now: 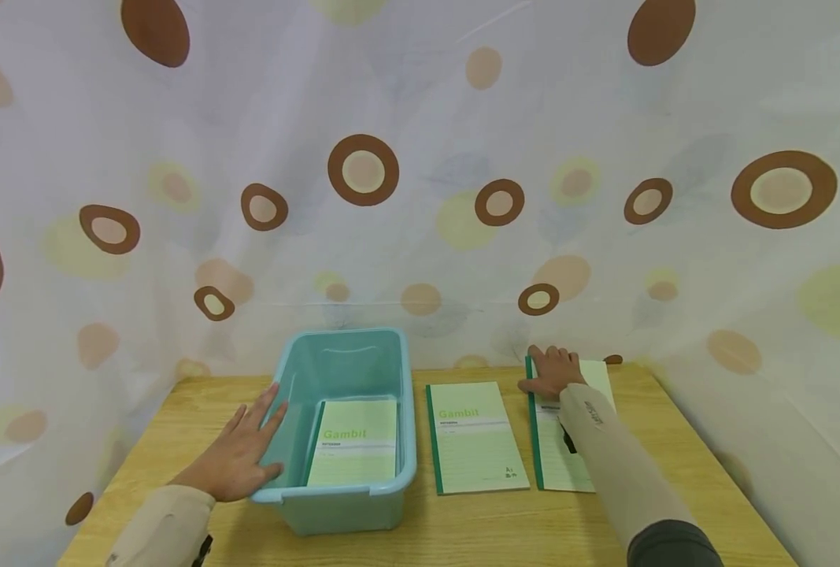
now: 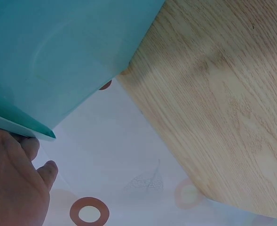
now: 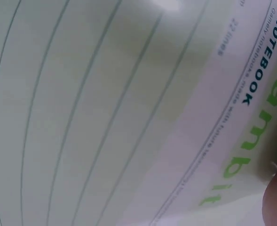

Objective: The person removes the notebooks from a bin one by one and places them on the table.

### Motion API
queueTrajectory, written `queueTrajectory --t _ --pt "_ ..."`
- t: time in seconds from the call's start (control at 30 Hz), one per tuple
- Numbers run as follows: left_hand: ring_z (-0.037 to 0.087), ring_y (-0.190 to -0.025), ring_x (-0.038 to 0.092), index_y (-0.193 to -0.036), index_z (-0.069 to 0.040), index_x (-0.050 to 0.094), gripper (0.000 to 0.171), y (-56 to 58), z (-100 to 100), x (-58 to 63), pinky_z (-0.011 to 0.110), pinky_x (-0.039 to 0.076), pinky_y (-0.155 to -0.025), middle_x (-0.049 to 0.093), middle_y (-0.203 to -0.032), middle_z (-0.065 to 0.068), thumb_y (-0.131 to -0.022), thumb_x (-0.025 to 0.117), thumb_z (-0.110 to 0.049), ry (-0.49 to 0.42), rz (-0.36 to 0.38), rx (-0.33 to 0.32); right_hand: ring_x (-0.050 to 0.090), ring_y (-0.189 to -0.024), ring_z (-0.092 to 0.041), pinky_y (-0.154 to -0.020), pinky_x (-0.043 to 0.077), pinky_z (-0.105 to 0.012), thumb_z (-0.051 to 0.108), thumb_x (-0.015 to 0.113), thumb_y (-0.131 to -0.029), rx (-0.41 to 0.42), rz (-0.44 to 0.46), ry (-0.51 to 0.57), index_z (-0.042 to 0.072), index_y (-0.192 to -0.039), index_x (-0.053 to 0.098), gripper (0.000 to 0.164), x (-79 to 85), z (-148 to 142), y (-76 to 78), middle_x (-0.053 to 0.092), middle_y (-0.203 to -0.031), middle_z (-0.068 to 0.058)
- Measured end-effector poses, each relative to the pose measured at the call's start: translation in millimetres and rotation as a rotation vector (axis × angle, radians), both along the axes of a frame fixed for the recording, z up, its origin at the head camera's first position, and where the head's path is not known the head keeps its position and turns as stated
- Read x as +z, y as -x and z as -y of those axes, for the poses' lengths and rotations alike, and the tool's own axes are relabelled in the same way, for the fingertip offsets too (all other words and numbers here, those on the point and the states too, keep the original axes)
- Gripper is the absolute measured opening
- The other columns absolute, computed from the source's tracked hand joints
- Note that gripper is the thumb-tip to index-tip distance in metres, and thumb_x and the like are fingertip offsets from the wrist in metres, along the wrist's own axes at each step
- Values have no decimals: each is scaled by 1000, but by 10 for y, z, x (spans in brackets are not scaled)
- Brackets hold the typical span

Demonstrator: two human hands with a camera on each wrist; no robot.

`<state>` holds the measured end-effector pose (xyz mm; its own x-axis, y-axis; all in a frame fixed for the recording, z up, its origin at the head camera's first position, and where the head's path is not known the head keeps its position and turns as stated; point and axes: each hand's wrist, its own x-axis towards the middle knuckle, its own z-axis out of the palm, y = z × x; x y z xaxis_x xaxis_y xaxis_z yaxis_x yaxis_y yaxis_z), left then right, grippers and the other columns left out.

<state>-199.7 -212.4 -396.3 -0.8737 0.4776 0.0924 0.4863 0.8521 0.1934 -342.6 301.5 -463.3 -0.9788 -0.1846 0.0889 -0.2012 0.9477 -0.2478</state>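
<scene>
My left hand (image 1: 238,457) rests with spread fingers on the left rim of a light blue plastic basin (image 1: 342,504). In the left wrist view, the fingertips of this hand (image 2: 16,176) are partly hidden at the rim. Inside the basin lies a pale green Gambit notebook (image 1: 356,445) with a dark green spine. At the right, my right hand (image 1: 554,374) grips the upper part of another such notebook (image 1: 564,453), thumb by its spine; the sleeve covers part of the cover. Close up, this notebook (image 3: 105,113) looks bowed, with a fingertip at the frame's right edge.
A third Gambit notebook (image 1: 476,441) lies flat on the wooden table (image 1: 462,531) between the basin and my right hand. Behind the table hangs a white sheet (image 1: 420,252) with brown and yellow spots, which also runs along both sides.
</scene>
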Motion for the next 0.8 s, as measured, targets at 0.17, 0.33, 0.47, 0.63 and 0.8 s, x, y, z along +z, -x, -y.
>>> queueTrajectory --t 0.17,0.33,0.47,0.63,0.8 --pt "42 -142 17 -144 10 34 78 18 -13 19 63 17 -111 14 -156 26 -82 67 -24 -4 -8 -10 45 -102 -47 -91 29 -63 38 60 -78 -15 22 16 1 -133 47 68 -59 -25 58 52 -110 -27" --pt "42 -142 18 -144 10 34 79 14 -13 30 63 17 -111 14 -156 26 -82 68 -24 -1 -5 -1 47 -100 -47 -92 31 -64 37 64 -78 -9 24 18 -1 -128 48 64 -99 -24 124 53 -107 -27" --pt "43 -142 18 -145 10 33 79 4 -8 41 63 17 -111 14 -156 27 -82 67 -23 4 0 5 49 -98 -44 -91 35 -64 37 66 -79 -14 46 -8 -1 -126 49 62 -167 -24 182 53 -105 -24" --pt "43 -142 17 -145 10 33 78 -11 -9 44 63 16 -111 13 -156 26 -82 67 -23 -2 12 8 53 -94 -42 -87 41 -62 33 67 -81 -14 90 -4 -4 -124 52 59 -226 3 221 55 -103 -23" --pt "43 -142 17 -144 10 33 78 -22 -8 29 63 16 -111 13 -156 26 -82 68 -23 -9 14 11 55 -93 -41 -83 46 -57 30 68 -85 -7 112 11 -6 -124 53 55 -280 24 229 56 -101 -25"
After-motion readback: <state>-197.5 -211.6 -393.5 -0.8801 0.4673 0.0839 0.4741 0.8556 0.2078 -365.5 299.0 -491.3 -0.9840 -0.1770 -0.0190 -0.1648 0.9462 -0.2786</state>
